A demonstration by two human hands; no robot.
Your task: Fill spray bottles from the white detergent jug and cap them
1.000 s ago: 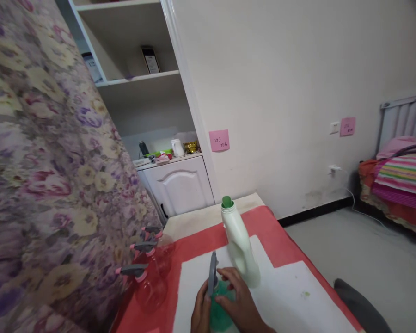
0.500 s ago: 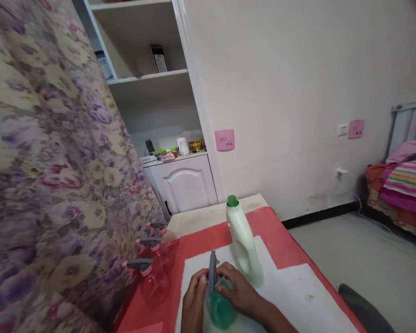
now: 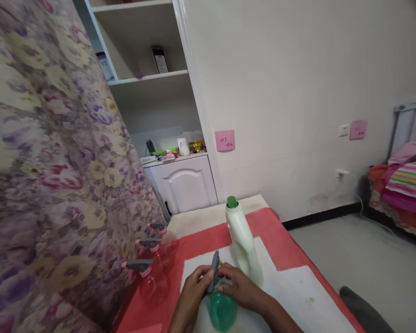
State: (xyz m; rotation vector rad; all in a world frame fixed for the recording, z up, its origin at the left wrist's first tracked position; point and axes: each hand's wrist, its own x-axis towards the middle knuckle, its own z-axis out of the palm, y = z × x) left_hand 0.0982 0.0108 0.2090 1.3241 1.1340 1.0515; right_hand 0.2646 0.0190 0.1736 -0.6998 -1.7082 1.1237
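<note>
A green spray bottle (image 3: 222, 311) with a grey trigger head (image 3: 214, 272) stands on the white sheet (image 3: 291, 291) in front of me. My left hand (image 3: 196, 289) pinches the trigger head from the left side. From the right, the fingers of my right hand (image 3: 241, 287) close round the neck, just under the head. Behind my right hand rises a pale green jug with a handle (image 3: 243, 240); its mouth is uncapped and a green spout shows inside. My hands hide the bottle's neck.
Several clear spray bottles (image 3: 154, 286) with grey and pink heads stand at the left on the red cloth (image 3: 263, 222). A floral curtain (image 3: 55, 185) hangs along the left. Behind the table are a shelf cabinet (image 3: 187, 180) and a wall; a bed (image 3: 411, 185) is at far right.
The trigger head has tilted and turned a little to the right. My left hand has shifted its grip, its wrist swinging out to the left. The jug stays in place.
</note>
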